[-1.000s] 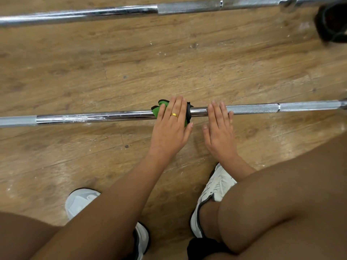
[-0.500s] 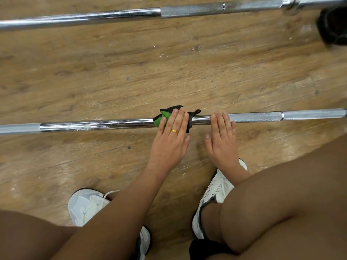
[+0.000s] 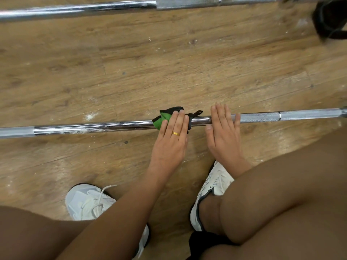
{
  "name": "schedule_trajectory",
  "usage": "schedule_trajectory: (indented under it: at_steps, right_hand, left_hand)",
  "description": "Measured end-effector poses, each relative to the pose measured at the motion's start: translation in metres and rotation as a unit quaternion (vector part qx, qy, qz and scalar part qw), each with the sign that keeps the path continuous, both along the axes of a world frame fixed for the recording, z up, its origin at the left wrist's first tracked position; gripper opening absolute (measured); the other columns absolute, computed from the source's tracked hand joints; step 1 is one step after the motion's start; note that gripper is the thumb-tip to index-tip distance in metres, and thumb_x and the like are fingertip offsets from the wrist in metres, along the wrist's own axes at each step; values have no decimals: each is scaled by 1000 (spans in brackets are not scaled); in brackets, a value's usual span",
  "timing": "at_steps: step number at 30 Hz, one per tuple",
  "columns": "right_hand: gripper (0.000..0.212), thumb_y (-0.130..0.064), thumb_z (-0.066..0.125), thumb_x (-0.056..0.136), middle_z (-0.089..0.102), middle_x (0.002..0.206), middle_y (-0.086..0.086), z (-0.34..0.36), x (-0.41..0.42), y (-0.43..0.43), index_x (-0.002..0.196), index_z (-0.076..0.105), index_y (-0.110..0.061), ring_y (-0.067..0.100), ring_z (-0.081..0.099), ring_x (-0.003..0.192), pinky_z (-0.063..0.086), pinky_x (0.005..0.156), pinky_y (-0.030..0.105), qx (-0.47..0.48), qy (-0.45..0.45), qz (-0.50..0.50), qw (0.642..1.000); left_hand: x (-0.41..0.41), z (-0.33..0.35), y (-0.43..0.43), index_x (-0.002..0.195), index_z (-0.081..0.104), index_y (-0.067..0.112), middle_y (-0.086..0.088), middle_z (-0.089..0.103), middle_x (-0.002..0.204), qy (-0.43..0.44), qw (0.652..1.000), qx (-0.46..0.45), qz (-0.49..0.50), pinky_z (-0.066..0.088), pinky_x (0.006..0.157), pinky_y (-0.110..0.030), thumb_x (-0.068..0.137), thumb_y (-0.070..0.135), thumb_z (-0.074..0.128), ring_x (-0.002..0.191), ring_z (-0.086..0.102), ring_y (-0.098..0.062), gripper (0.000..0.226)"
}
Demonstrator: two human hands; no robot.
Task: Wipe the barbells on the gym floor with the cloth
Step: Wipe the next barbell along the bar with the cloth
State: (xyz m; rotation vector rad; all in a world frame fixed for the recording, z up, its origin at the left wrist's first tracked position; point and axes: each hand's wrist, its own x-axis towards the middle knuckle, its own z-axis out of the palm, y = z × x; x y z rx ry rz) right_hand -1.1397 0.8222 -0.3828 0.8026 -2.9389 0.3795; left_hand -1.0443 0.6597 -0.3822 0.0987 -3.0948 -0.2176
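l hand [image 3: 170, 141] flat-fingered on cloth [image 3: 163, 118] mid bar [image 3: 93, 127], r hand [image 3: 223, 136] flat beside; smears [image 3: 75, 130] left of fingers & far bar [image 3: 75, 9] prob not done yet.

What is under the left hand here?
Under the left hand, whose fingers lie straight, is a green and black cloth draped over the near barbell. The stretch of bar beneath the cloth is covered, and so is any cloth under the fingers.
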Motion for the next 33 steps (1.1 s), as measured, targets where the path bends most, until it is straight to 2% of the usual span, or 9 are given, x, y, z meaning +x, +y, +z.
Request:
schedule_trajectory:
  at_steps: [3, 7, 10, 16, 19, 23, 27, 30, 33]
  right_hand:
    - [57, -34, 25, 107, 17, 167, 4, 5, -17, -10, 159, 23, -11, 21, 5, 155, -11, 123, 40, 13, -14, -4, 1000]
    - [54, -33, 27, 106, 35, 161, 8, 4, -16, -14, 153, 38, -8, 24, 30, 149, 14, 124, 43, 5, -9, -13, 1000]
    - [54, -34, 26, 107, 37, 159, 8, 3, -14, -13, 153, 39, -8, 24, 34, 147, 19, 123, 43, -2, -10, -16, 1000]
    - [55, -33, 24, 107, 31, 162, 6, 1, -4, -10, 155, 34, -9, 21, 24, 152, 9, 126, 40, -12, -8, -20, 1000]
    - [56, -32, 24, 106, 24, 165, 4, -1, 2, -5, 157, 29, -10, 21, 13, 155, 4, 126, 42, -11, -9, -16, 1000]
    - [57, -34, 23, 106, 21, 166, 3, -6, 13, -1, 158, 27, -11, 20, 6, 155, 0, 125, 43, -17, -4, -31, 999]
    - [57, -33, 24, 105, 22, 166, 3, -9, 23, 3, 157, 29, -11, 21, 7, 155, -3, 125, 43, -23, 11, -36, 999]
    - [58, -32, 24, 104, 23, 166, 3, -11, 29, 5, 157, 30, -11, 22, 8, 155, -1, 125, 46, -34, 15, -40, 998]
    - [58, -32, 26, 103, 25, 165, 6, -12, 30, 5, 156, 31, -9, 24, 12, 155, -1, 125, 46, -41, 19, -44, 998]
  left_hand:
    - [4, -4, -3, 161, 6, 5, -13, 0, 169, 1, 1000, -15, -10, 4, 127, -46, 109, 34, 30, 156, -2, -26, 64]
    - [-17, 8, -9, 159, 18, 3, -14, 16, 167, -2, 999, 27, 23, 9, 126, -44, 108, 37, 29, 156, 9, -25, 63]
    - [-40, 21, -16, 157, 25, 1, -15, 24, 165, -23, 995, 75, 54, 11, 126, -43, 107, 37, 20, 155, 13, -25, 62]
    - [-15, 17, -11, 156, 27, 1, -17, 30, 162, -33, 999, 43, 4, 15, 125, -44, 108, 35, 24, 152, 22, -28, 59]
    - [-10, 15, -4, 156, 25, 1, -16, 27, 163, -28, 999, 32, 6, 17, 125, -46, 108, 34, 25, 153, 20, -28, 58]
    - [-38, 24, 12, 158, 19, 2, -15, 20, 166, -65, 996, 58, 20, 13, 126, -45, 109, 37, 19, 155, 10, -26, 60]
    - [-6, 13, 16, 155, 27, 0, -18, 32, 161, -39, 999, 30, -12, 20, 123, -46, 108, 33, 25, 150, 26, -30, 58]
    - [17, 4, 16, 157, 21, 2, -17, 29, 162, -20, 999, -5, -37, 19, 124, -47, 108, 34, 27, 151, 25, -30, 59]
    - [4, 8, 16, 154, 34, 3, -15, 38, 158, -12, 999, 21, -21, 24, 121, -46, 107, 38, 27, 147, 33, -30, 59]
